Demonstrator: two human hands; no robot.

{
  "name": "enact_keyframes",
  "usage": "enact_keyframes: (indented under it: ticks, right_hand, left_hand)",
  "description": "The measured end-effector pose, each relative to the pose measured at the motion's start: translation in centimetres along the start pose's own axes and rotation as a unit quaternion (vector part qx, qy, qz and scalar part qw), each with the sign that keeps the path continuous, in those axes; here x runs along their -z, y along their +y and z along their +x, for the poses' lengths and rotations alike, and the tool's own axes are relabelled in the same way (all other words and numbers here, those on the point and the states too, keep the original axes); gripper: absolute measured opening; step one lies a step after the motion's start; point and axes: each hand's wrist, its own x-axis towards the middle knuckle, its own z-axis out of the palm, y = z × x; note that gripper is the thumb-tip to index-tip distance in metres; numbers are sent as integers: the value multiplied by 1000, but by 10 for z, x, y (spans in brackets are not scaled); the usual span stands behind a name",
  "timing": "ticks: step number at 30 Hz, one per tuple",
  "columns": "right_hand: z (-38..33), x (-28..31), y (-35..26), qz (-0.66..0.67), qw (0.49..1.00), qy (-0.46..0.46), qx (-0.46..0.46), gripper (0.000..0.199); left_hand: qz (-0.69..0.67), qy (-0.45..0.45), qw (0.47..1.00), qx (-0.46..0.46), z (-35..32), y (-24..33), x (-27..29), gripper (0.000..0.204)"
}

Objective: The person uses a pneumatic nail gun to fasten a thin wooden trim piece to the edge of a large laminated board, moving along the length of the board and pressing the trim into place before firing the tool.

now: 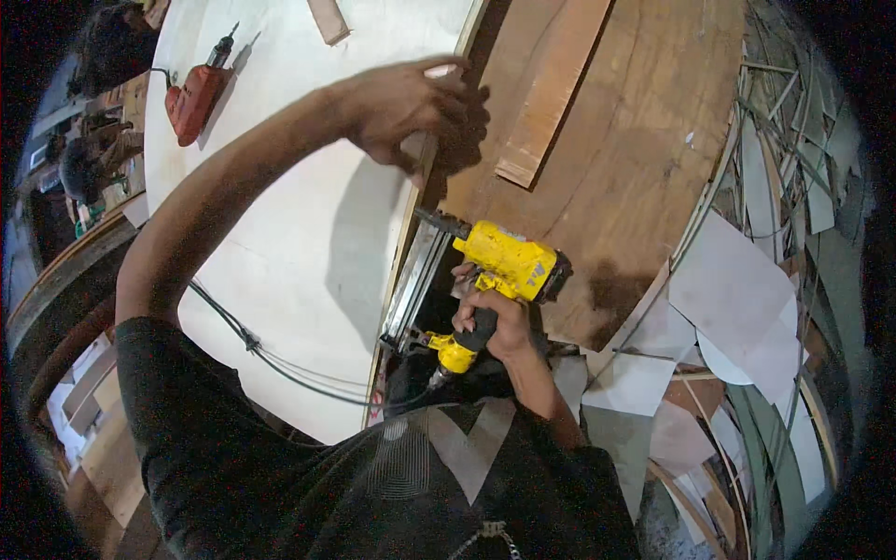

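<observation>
With our right hand (504, 322) we are holding a yellow pneumatic nail gun (509, 259), the fingers wrapping closed around its black grip. It is lying crosswise in front of our chest, its nose pointing at the edge of a white panel (280, 252) — whether it is touching, we cannot tell. Our left hand (406, 107) is reaching over that edge farther up, fingers bending downward; we cannot tell if they are pinching it. A red power drill (193, 103) is resting on the panel, and a dark hose (250, 343) is crossing it.
</observation>
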Motion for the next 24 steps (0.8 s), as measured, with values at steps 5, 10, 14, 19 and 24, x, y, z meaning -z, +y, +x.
enact_keyframes:
  ticks: [5,10,14,19,24]
  right_hand:
    - [3,-9,-17,-46,998,9,46,38]
    - [7,-11,-22,1,999,10,37,34]
    - [6,-10,-22,-13,999,21,24,34]
    - [8,-7,-18,7,1000,26,8,33]
    - [2,-9,-22,-29,998,51,-3,19]
  left_hand:
    - [100,-75,991,45,15,-12,16,66]
    - [44,-50,998,-7,14,-21,9,74]
    - [23,-25,999,-12,11,-25,5,76]
    - [-33,-23,999,-17,10,-29,3,74]
    - [-15,-10,1000,-25,11,-31,3,72]
